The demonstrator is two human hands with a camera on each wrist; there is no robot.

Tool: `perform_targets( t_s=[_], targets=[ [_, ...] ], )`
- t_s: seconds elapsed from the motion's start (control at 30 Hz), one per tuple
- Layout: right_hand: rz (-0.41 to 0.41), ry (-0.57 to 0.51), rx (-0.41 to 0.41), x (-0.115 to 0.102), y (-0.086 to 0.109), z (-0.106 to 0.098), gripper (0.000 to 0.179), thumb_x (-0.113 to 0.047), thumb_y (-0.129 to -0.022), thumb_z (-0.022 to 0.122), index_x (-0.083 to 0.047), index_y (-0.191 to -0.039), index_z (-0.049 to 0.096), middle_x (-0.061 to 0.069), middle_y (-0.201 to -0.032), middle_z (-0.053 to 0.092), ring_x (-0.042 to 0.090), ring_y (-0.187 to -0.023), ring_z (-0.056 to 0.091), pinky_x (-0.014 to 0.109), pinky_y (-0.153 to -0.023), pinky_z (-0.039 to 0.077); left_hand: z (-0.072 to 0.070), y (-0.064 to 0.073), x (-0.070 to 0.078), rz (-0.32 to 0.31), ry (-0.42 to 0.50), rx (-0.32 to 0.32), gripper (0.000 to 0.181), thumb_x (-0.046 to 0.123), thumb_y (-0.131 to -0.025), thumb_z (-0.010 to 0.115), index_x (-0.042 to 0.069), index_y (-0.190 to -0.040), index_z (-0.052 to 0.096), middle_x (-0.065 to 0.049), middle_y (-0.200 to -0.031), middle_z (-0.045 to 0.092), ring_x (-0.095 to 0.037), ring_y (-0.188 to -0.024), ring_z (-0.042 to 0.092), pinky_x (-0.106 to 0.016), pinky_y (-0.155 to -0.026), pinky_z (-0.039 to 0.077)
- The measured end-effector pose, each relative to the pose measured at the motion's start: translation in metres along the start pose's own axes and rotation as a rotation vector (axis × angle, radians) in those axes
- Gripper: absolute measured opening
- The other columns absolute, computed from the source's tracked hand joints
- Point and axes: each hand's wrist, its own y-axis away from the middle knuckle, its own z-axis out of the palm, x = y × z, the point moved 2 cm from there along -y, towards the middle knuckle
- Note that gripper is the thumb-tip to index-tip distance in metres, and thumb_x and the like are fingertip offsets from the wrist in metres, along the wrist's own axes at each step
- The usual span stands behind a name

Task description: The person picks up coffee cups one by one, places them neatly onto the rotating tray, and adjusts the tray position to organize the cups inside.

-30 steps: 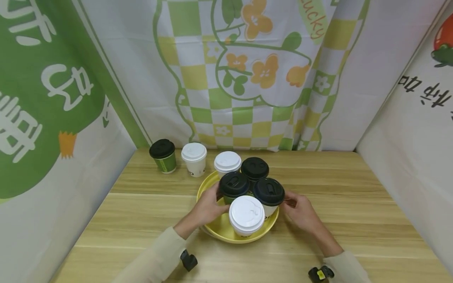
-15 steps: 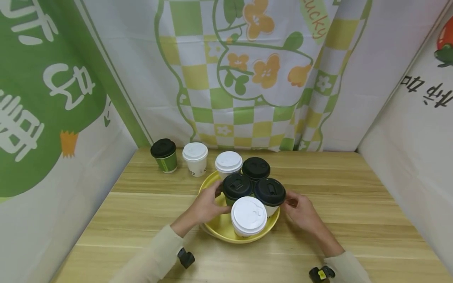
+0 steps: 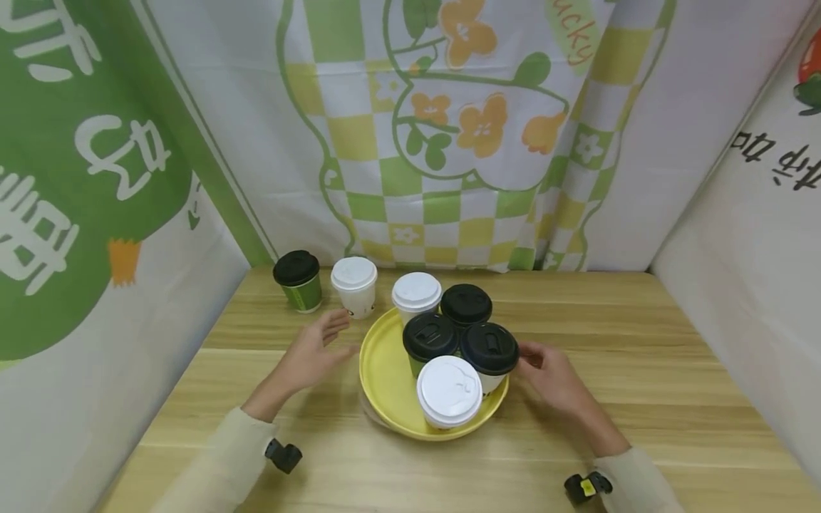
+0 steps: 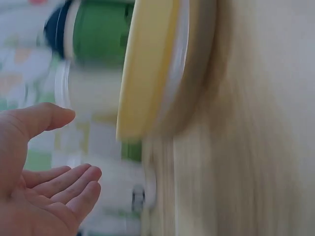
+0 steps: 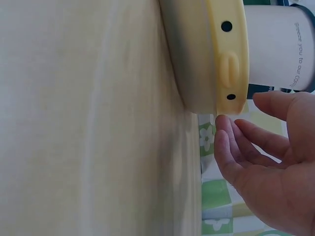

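A round yellow tray [image 3: 388, 388] holds several lidded paper cups. At its front stands a white-lidded cup [image 3: 449, 392]; a black-lidded green cup [image 3: 431, 338] is just behind. My left hand [image 3: 311, 356] hovers left of the tray with fingers extended and nothing in them, its fingertips near a white cup [image 3: 355, 286] on the table. Beside the tray's right rim is my right hand [image 3: 553, 377], next to a black-lidded white cup [image 3: 490, 349]. In the right wrist view, the fingertips [image 5: 224, 123] lie right at the tray's edge, thumb close to that cup.
A green cup with a black lid [image 3: 298, 281] stands at the back left of the wooden table [image 3: 609, 313]. Another black-lidded cup [image 3: 466, 305] and a white-lidded cup [image 3: 417, 293] are at the tray's back. A patterned curtain [image 3: 436, 214] hangs behind.
My left hand has let go of the black-lidded green cup on the tray and moved left, off the tray, its fingers spreading. The right hand has hardly moved.
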Motion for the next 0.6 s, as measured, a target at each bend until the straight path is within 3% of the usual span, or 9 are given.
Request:
perform_targets(
  t_s=[0.1, 0.2, 0.43, 0.6],
  targets=[
    [-0.021, 0.002, 0.007, -0.001, -0.007, -0.003, 0.037, -0.018, -0.108, 0.061, 0.003, -0.138, 0.065, 0.022, -0.128, 0.073, 0.032, -0.115, 0.070, 0.037, -0.096, 0.060, -0.022, -0.006, -0.016, -0.056, -0.025, 0.042, 0.069, 0.010, -0.101, 0.070, -0.013, -0.155, 0.033, -0.037, -0.157, 0.044, -0.051, -0.148, 0.044, -0.060, -0.128, 0.035],
    [-0.024, -0.012, 0.018, 0.001, -0.014, -0.004, 0.037, -0.017, -0.108, 0.060, 0.004, -0.138, 0.065, 0.023, -0.129, 0.073, 0.033, -0.119, 0.069, 0.034, -0.100, 0.058, -0.030, -0.018, -0.030, -0.123, -0.049, 0.055, 0.070, 0.013, -0.103, 0.066, -0.014, -0.156, 0.030, -0.038, -0.158, 0.042, -0.051, -0.149, 0.042, -0.060, -0.128, 0.036],
    [-0.018, -0.074, 0.062, 0.008, -0.021, 0.000, 0.030, -0.007, -0.104, 0.063, 0.007, -0.130, 0.070, 0.024, -0.121, 0.076, 0.019, -0.107, 0.071, 0.016, -0.089, 0.055, -0.015, -0.053, -0.041, -0.197, -0.088, 0.047, 0.080, 0.022, -0.102, 0.066, -0.013, -0.160, 0.023, -0.038, -0.162, 0.035, -0.052, -0.153, 0.037, -0.060, -0.128, 0.036],
    [-0.033, -0.097, 0.067, 0.000, -0.024, 0.012, 0.028, -0.002, -0.101, 0.066, 0.008, -0.127, 0.071, 0.024, -0.115, 0.077, 0.014, -0.101, 0.072, 0.015, -0.087, 0.055, -0.013, -0.065, -0.045, -0.248, -0.112, 0.111, 0.085, 0.027, -0.099, 0.071, -0.010, -0.160, 0.023, -0.037, -0.160, 0.038, -0.052, -0.149, 0.041, -0.063, -0.123, 0.041]
  ],
)
